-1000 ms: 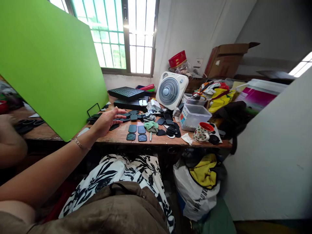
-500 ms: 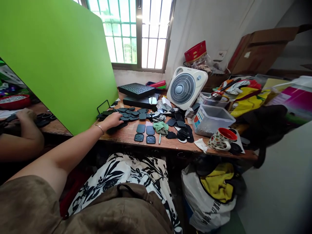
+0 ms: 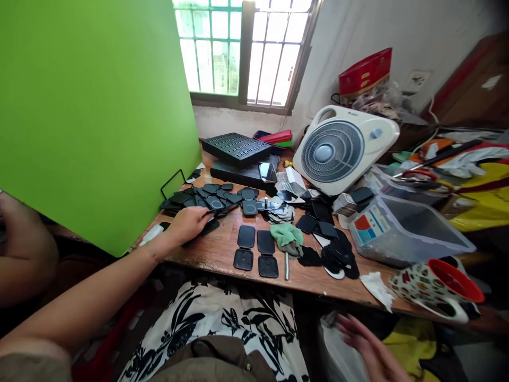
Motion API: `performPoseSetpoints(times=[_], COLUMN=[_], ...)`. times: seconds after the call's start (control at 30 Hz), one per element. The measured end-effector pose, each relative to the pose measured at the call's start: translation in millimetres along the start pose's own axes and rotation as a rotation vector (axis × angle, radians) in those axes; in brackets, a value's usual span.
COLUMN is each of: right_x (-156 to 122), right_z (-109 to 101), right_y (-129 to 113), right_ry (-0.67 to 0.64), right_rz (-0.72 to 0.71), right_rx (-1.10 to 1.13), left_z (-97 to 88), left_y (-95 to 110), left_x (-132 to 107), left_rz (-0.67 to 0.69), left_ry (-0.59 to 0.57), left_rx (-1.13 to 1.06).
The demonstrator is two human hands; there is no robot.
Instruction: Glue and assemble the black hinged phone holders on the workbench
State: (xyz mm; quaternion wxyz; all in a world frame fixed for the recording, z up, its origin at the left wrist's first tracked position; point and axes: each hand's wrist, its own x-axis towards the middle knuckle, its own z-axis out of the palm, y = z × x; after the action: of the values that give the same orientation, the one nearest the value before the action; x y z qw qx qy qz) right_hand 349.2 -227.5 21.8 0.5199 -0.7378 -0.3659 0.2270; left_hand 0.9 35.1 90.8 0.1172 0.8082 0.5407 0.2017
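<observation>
Obs., head view.

- Heap of black flat pieces (image 3: 222, 193): centre-left of frame, spread over the wooden worktop (image 3: 217, 253), just in front of the green board (image 3: 91, 106).
- Left hand (image 3: 186, 224): palm down at the near edge of the heap, reaching in from lower left. It lies over one dark flat piece (image 3: 209, 227). Its fingers (image 3: 203, 212) are bent, tips touching a thin black piece at the heap's edge. Cannot tell whether that piece is pinched or only touched.
- Right hand (image 3: 363, 345): lower right of frame, below the worktop's front edge. Fingers spread apart, nothing in them. A white bag (image 3: 332, 347) is just beside it.
- Right of the left hand: four black rounded squares (image 3: 256, 249), two by two, touching one another. Just right of them a green cloth (image 3: 287, 236), then a further pile of black cut-outs (image 3: 338, 254).
- Behind the heap: black slotted tray (image 3: 236, 146) stacked on a dark box, with a phone (image 3: 267, 171) on the box.
- Upper right of centre: white box fan (image 3: 342, 148), tilted back.
- Right side: clear plastic tub (image 3: 405, 233). Near it, at the front edge, a patterned mug (image 3: 433, 289) with a red inside.
- Far left edge: another person's arm (image 3: 19, 254), behind the green board's lower corner.
</observation>
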Motion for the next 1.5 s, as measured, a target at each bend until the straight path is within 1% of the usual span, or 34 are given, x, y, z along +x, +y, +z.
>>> performPoseSetpoints(times=[0.07,0.1,0.17,0.2,0.23,0.27,0.3,0.33,0.37,0.4,0.43,0.47,0.5,0.53,0.57,0.6,0.63,0.67,0.7,0.77,0.8,0.87,0.9,0.97,1.03,1.07,1.13,1.27,1.33,1.4,1.43,1.5], right_x=[22.2,33.1,52.3,59.7,65.3,68.7,69.8,68.7,65.3,60.0,53.1,45.0,36.4,28.1,20.8,15.2,11.8,10.9,12.2,20.4,26.0,37.3,41.9,47.8,49.9,50.2,50.4,48.5,44.4,37.7,33.7,25.3], right_z=[61.7,92.2,144.1,163.0,176.8,185.7,190.5,192.3,192.3,191.3,190.0,188.9,188.0,187.3,186.4,185.3,183.6,181.4,178.9,174.8,174.1,177.0,180.5,189.3,196.9,199.1,200.1,193.1,188.8,185.4,184.0,181.8], right_y=[-32.5,-51.0,-86.1,-100.8,-112.8,-122.0,-128.6,-132.9,-135.5,-136.6,-136.7,-136.1,-135.0,-133.8,-132.7,-132.1,-131.9,-132.2,-132.9,-134.1,-133.7,-129.6,-125.8,-116.2,-107.0,-103.6,-100.9,-110.2,-118.0,-124.2,-126.2,-127.9], right_ry=[-0.251,-0.392,-0.514,-0.602,-0.67,-0.726,-0.751,-0.74,-0.696,-0.615,-0.517,-0.418,-0.346,-0.299,-0.282,-0.294,-0.334,-0.388,-0.444,-0.559,-0.612,-0.68,-0.7,-0.732,-0.739,-0.731,-0.694,-0.595,-0.512,-0.428,-0.391,-0.339], right_rz=[-0.008,-0.005,0.032,0.069,0.094,0.109,0.107,0.085,0.037,-0.046,-0.167,-0.323,-0.505,-0.684,-0.825,-0.904,-0.91,-0.844,-0.711,-0.335,-0.136,0.21,0.341,0.525,0.616,0.62,0.552,0.327,0.225,0.055,-0.073,-0.387], right_rx=[0.185,0.307,0.46,0.473,0.46,0.425,0.38,0.328,0.264,0.187,0.099,0.007,-0.075,-0.135,-0.164,-0.162,-0.14,-0.106,-0.064,0.039,0.103,0.26,0.346,0.49,0.561,0.561,0.495,0.268,0.188,0.076,0.004,-0.124], left_z=[-7.7,-9.5,-8.6,-6.4,-3.4,0.1,3.9,7.8,11.9,16.2,20.5,24.8,28.9,32.6,35.5,37.4,38.4,38.5,37.9,36.1,35.5,35.8,36.8,39.8,43.0,44.2,46.1,49.3,51.9,55.7,58.1,63.4], left_y=[6.1,9.5,15.3,17.3,18.7,19.4,19.8,19.9,20.0,20.2,20.5,20.9,21.2,21.4,21.3,20.9,20.0,18.7,17.3,14.4,13.3,12.1,11.9,12.1,12.7,13.1,14.3,19.5,22.9,25.5,26.1,25.6], left_x=[-19.5,-30.2,-49.8,-57.6,-63.5,-67.4,-69.5,-70.2,-69.9,-69.2,-68.5,-68.4,-69.2,-70.9,-73.7,-77.4,-81.9,-86.8,-91.7,-100.7,-104.3,-108.9,-110.0,-110.0,-108.1,-106.8,-104.4,-102.4,-102.5,-102.8,-103.0,-103.6], left_rz=[-0.041,-0.064,-0.222,-0.286,-0.352,-0.407,-0.454,-0.491,-0.519,-0.542,-0.561,-0.578,-0.596,-0.612,-0.62,-0.615,-0.597,-0.568,-0.532,-0.468,-0.45,-0.427,-0.418,-0.398,-0.392,-0.402,-0.442,-0.532,-0.55,-0.574,-0.589,-0.619], left_ry=[-0.024,-0.057,-0.158,-0.219,-0.273,-0.315,-0.334,-0.331,-0.305,-0.261,-0.215,-0.176,-0.155,-0.149,-0.164,-0.207,-0.275,-0.358,-0.446,-0.592,-0.635,-0.676,-0.687,-0.693,-0.688,-0.688,-0.679,-0.597,-0.561,-0.526,-0.507,-0.474], left_rx=[-0.123,-0.231,-0.783,-0.967,-1.092,-1.157,-1.176,-1.167,-1.146,-1.123,-1.101,-1.086,-1.08,-1.08,-1.087,-1.107,-1.144,-1.195,-1.252,-1.373,-1.426,-1.511,-1.547,-1.592,-1.587,-1.562,-1.49,-1.4,-1.379,-1.364,-1.363,-1.377])
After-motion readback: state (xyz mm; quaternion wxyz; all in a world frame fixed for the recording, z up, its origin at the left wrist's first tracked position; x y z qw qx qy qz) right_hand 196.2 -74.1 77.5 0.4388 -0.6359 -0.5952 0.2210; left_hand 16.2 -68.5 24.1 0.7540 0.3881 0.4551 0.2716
